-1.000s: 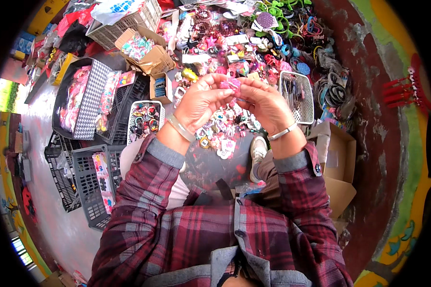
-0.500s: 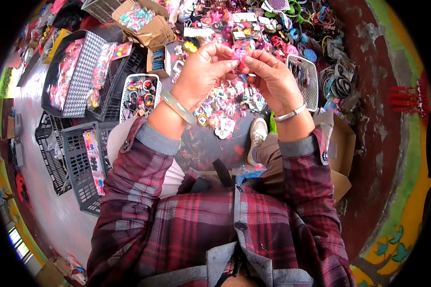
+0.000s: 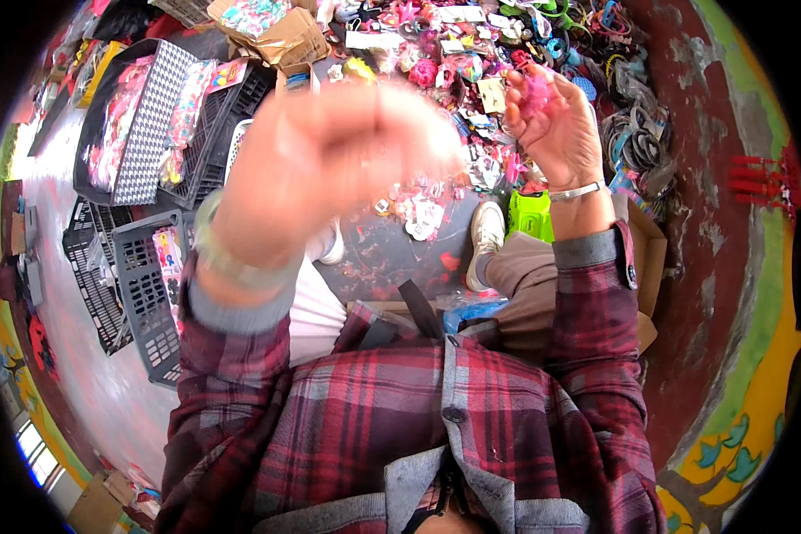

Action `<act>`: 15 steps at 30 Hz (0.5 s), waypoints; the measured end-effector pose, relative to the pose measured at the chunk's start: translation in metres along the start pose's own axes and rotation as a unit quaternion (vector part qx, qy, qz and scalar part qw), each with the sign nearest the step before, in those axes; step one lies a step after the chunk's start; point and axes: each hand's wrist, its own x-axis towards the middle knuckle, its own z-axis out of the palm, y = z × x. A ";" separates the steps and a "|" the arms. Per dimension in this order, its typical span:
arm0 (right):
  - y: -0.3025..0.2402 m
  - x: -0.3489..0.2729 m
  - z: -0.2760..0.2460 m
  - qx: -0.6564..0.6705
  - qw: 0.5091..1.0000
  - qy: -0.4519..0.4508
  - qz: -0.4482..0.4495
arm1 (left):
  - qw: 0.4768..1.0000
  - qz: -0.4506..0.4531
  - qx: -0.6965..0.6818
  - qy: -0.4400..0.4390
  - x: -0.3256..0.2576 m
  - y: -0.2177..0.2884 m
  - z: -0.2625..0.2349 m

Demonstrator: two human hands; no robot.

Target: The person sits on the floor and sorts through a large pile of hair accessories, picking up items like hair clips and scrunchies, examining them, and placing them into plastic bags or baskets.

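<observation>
My left hand (image 3: 329,160) is raised high over the floor, close to the camera and smeared by motion, so its fingers cannot be made out. Farther right, my right hand (image 3: 562,133) is lifted with the palm turned up and its fingers curled round a small pink, wispy-looking thing (image 3: 536,96). Beyond both hands spreads a heap of colourful hair accessories (image 3: 481,67), with hairbands, bows and carded pieces in it. Small white and pastel trinkets (image 3: 421,218) lie at the heap's near edge, partly behind my left hand.
To the left stand a grey plastic crate (image 3: 147,294) and a houndstooth-patterned box (image 3: 156,116) of pink packets. An open cardboard box (image 3: 289,40) is at the back. A bright green plastic thing (image 3: 531,215) sits beside my shoe (image 3: 487,233); another cardboard box (image 3: 647,258) is at right.
My hands were together on the small pink thing and have parted. The right has moved right with it; the left has come nearer the camera, down and left.
</observation>
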 end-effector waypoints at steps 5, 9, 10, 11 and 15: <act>-0.007 -0.001 -0.049 -0.029 0.998 0.059 0.011 | 0.934 0.211 -0.021 -0.289 -0.033 0.045 0.047; 0.001 0.002 -0.069 -0.066 0.991 0.111 0.026 | 0.939 0.271 -0.090 -0.189 -0.044 0.037 0.069; 0.005 0.004 -0.075 -0.072 0.990 0.113 0.037 | 0.943 0.289 -0.070 -0.148 -0.047 0.036 0.073; 0.008 0.008 -0.080 -0.099 0.984 0.141 0.046 | 0.945 0.306 -0.051 -0.108 -0.046 0.036 0.077; 0.030 0.018 -0.093 -0.152 0.967 0.176 0.101 | 0.932 0.308 -0.023 -0.192 -0.044 0.037 0.050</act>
